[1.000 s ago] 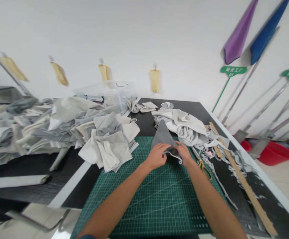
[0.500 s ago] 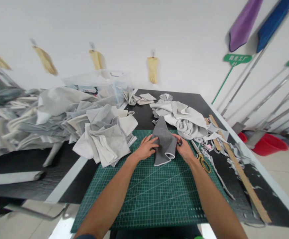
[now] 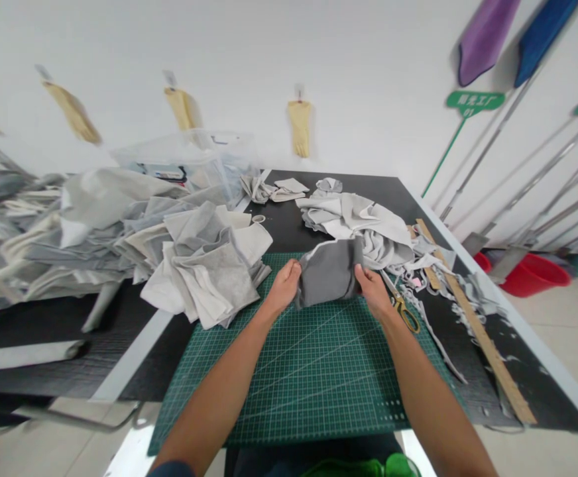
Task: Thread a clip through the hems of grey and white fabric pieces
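Note:
A piece of dark grey fabric (image 3: 329, 271) with a pale upper edge is stretched between my hands above the green cutting mat (image 3: 313, 384). My left hand (image 3: 285, 283) pinches its left side, and my right hand (image 3: 372, 286) grips its right side; both are closed on the cloth. Scissors with gold handles (image 3: 405, 314) lie just right of my right hand at the mat's edge. Left of my left hand, a stack of light grey and white fabric pieces (image 3: 209, 271) overlaps the mat's corner.
Behind the mat lies a bundle of pale fabric (image 3: 363, 218). A long wooden strip (image 3: 482, 338) and fabric scraps (image 3: 472, 301) run along the table's right side. A large cloth heap (image 3: 70, 245) and a clear plastic box (image 3: 189, 159) stand at the left. A red bucket (image 3: 537, 275) is on the floor.
The dark grey fabric, which was bunched on the mat, is now lifted and spread out between my hands. My left hand has gone from spread fingers to a closed grip.

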Demonstrator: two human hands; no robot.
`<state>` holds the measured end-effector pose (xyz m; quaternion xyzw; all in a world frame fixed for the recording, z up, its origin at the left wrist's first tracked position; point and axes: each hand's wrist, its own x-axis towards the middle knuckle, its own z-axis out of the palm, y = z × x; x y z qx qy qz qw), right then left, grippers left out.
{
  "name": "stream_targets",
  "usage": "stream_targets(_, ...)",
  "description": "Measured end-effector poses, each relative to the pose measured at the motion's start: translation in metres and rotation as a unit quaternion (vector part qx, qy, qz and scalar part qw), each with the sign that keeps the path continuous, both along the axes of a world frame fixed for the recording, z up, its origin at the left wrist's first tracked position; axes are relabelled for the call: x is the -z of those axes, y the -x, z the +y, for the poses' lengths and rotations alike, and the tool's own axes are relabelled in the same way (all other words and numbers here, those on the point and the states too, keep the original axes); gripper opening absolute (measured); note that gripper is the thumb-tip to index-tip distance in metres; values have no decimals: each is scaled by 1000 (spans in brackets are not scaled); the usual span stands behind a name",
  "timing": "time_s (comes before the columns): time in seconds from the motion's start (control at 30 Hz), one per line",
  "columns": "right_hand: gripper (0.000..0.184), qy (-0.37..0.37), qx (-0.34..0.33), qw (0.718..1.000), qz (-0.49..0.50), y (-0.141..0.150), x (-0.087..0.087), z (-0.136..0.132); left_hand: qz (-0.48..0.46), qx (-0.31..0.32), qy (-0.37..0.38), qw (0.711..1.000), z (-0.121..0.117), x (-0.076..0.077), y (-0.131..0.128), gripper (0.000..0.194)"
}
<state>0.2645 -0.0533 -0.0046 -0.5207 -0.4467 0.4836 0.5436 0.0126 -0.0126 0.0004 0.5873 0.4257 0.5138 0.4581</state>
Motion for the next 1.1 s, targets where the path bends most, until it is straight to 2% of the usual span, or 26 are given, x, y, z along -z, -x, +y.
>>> stream_targets(0.07,50,35,-23,997,63,3,-9,-8,-105,-14,99,989,-5,-9,-2,39)
stream_targets(0.17,45,71,-79,990,96,2,-19,-16,-186,37,275,943,-10,-17,-3,34)
stream_targets(0.23,43,78,-105,990,54,-2,-19,-16,-182,97,359,910,-11,-16,-2,39)
stream_targets(0.3,43,89,-90,988,-89,-5,-13,-12,-128,120,402,899,-9,-11,-1,51)
stream_targets(0.37,40,109,-52,957,-266,-7,-4,-6,-23,96,400,911,-6,-2,-1,60)
stream_targets(0.4,37,118,-38,938,-323,-8,0,-3,41,79,388,917,-5,3,-2,60)
stream_targets(0.47,29,131,-19,915,-382,-8,9,2,161,60,353,920,-3,12,-4,52)
stream_targets(0.53,33,126,7,893,-432,-6,14,5,218,57,313,923,-3,19,-6,39)
stream_targets(0.63,53,102,26,843,-528,1,18,6,184,54,260,946,-3,23,-7,21)
stream_targets(0.7,52,99,5,826,-555,5,18,6,138,52,234,961,-2,22,-5,12)
stream_targets(0.77,37,108,-3,823,-557,7,16,6,96,40,216,971,1,20,-1,17)
stream_targets(0.83,27,119,25,822,-556,7,13,6,53,20,205,977,4,18,3,28)
stream_targets(0.97,26,131,78,818,-555,5,6,3,-18,-11,210,977,7,17,8,50)
stream_targets(1.1,22,145,33,813,-564,7,3,0,-53,-32,235,970,4,16,5,43)
